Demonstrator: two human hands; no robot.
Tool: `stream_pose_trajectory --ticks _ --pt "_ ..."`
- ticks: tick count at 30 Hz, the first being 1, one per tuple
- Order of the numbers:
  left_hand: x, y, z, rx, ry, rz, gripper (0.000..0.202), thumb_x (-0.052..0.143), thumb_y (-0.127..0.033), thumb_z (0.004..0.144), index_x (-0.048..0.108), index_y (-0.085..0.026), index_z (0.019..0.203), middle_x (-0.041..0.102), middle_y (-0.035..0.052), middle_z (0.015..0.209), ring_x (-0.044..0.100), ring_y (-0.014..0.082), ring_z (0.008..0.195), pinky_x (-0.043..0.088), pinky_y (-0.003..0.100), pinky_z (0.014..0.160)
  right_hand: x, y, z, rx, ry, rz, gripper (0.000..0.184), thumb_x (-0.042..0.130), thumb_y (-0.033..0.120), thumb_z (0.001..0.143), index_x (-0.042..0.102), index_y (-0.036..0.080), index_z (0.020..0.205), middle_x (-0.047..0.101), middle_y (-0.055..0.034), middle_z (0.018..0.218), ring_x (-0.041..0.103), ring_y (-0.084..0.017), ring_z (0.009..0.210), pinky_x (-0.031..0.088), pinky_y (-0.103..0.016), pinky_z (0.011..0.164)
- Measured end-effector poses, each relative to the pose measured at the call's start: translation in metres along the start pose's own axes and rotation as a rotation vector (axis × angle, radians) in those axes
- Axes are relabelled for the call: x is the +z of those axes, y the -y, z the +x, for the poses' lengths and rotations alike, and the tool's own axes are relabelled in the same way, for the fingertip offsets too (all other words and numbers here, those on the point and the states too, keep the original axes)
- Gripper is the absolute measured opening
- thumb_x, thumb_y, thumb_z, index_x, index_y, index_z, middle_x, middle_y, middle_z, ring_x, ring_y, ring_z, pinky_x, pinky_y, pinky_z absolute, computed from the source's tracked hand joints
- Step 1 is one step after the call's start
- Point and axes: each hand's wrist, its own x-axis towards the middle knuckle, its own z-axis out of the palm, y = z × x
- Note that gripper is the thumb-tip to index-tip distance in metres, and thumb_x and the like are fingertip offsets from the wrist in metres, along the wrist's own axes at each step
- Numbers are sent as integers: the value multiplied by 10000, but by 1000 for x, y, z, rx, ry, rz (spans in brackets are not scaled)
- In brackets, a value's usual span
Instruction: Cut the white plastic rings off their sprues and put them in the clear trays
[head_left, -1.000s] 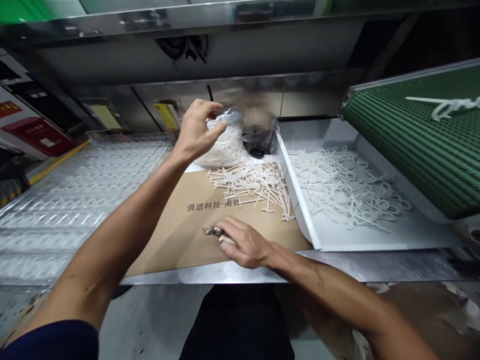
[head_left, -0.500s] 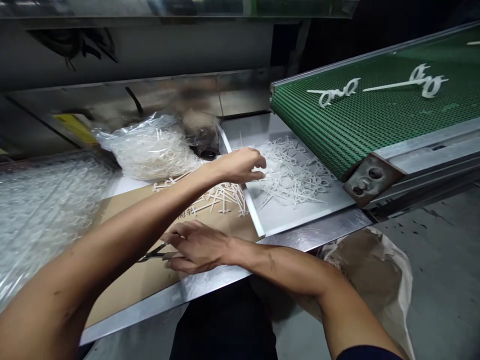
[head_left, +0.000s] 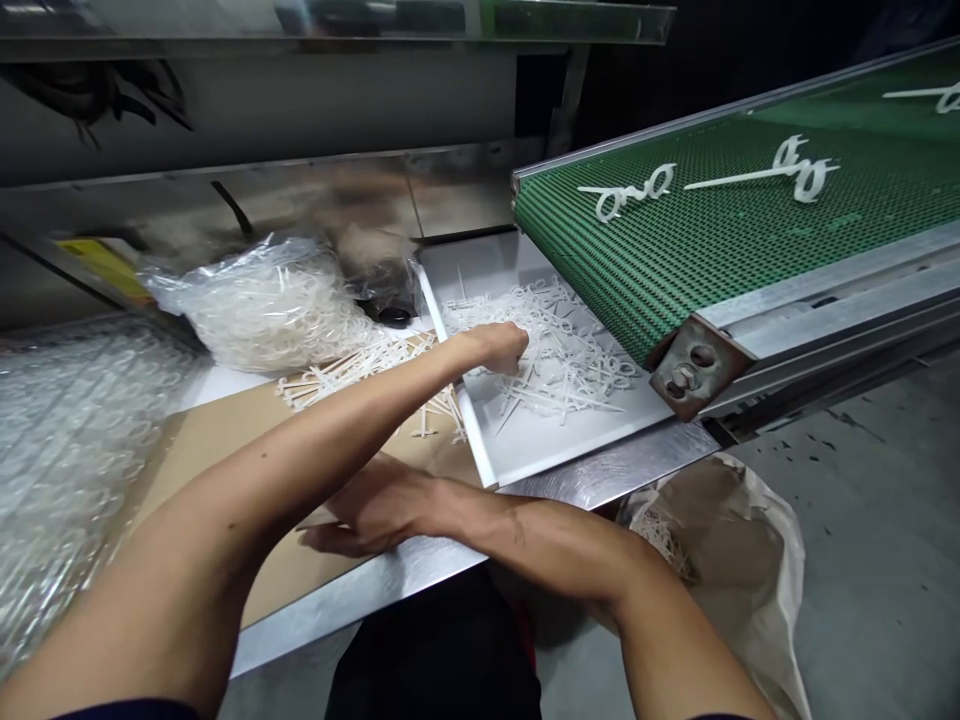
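Note:
My left hand [head_left: 496, 346] reaches across into a white tray [head_left: 480, 452]. Its fingers are curled down and closed on the loose white plastic parts [head_left: 577, 365] heaped there. My right hand [head_left: 379, 508] rests on a brown cardboard sheet [head_left: 217, 440] near the table's front edge, partly under my left forearm. It is closed round small cutters, of which only a thin dark tip shows. More white plastic parts [head_left: 337, 372] lie spread on the far end of the cardboard.
A green conveyor belt [head_left: 675, 250] slopes down over the tray and carries two white moulded pieces [head_left: 630, 190]. A clear bag of parts [head_left: 262, 310] sits at the back. Clear ribbed plastic [head_left: 67, 430] covers the left. A sack [head_left: 750, 570] hangs below the steel table edge [head_left: 420, 572].
My left hand left the clear bag, swung right into the white tray and sank into the parts. My right hand stayed on the cardboard. My view turned right.

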Motion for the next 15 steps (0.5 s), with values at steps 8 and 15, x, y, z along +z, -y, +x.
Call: stream_pose_trajectory --ticks 8,15 --pt "-21 36 -13 100 -216 -251 108 618 -226 722 719 -187 712 690 25 665 604 165 643 399 277 645 -3 3 -2 11 -57 -81 432 544 479 1046 598 141 1309 632 -202 1410 610 -336 1288 493 -486 1078" --pt "-28 45 -38 63 -444 -465 140 631 -293 749 690 -181 689 612 -9 627 519 133 626 344 277 627 0 2 0 8 -40 -95 414 529 468 1048 594 123 1268 679 -192 1281 658 -321 1186 506 -465 1051"
